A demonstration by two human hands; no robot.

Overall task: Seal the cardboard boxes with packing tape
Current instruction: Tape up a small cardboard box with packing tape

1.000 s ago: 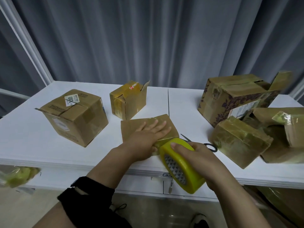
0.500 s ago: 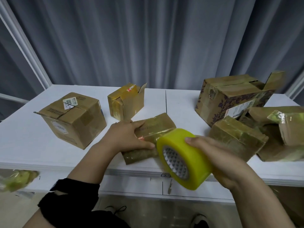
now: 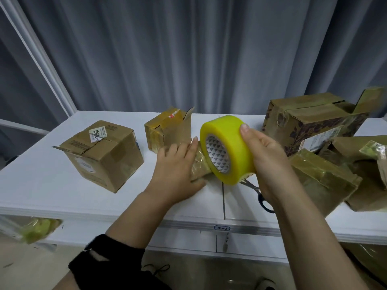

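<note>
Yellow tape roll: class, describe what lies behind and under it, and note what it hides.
Behind the tape roll, a small taped box shows under the left hand; the roll hides its right end. Below, scissors poke out, blade tips covered.

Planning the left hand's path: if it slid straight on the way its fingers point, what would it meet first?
Probably the small open-flapped box just beyond the fingertips of the left hand; the tape roll sits to the right of that line, though depth is unclear.
</note>
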